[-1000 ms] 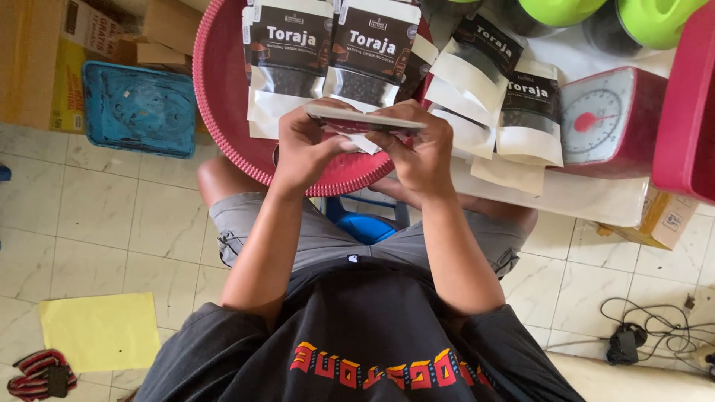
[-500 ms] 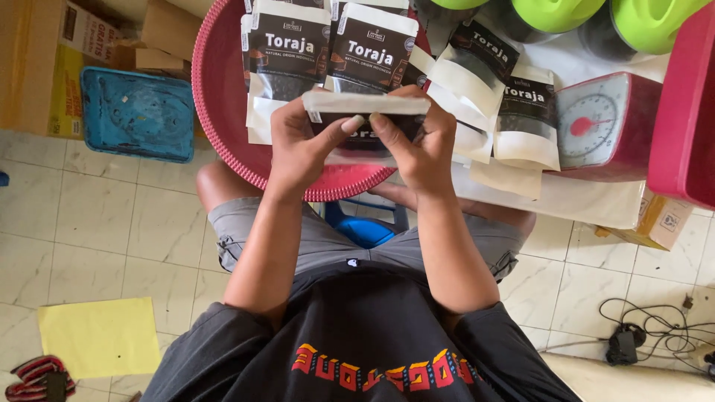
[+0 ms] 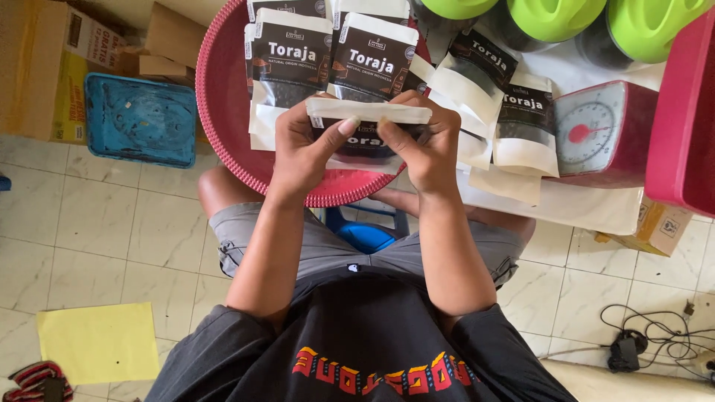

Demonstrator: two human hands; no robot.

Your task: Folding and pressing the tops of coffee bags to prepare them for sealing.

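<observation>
The black and white coffee pouch (image 3: 367, 138) is held up over the near edge of the round red basin (image 3: 223, 112), just in front of the person's chest. Both thumbs sit on its white top strip, so the top looks like it is being pressed closed. Several pouches (image 3: 328, 52) already lie in the basin, and more pouches (image 3: 506, 112) rest on the white counter (image 3: 566, 208) beside a red kitchen scale (image 3: 603, 134).

The left hand (image 3: 302, 152) pinches the pouch's left end. The right hand (image 3: 424, 149) pinches the right end. Both elbows are bent, and the forearms slant inward toward each other.
</observation>
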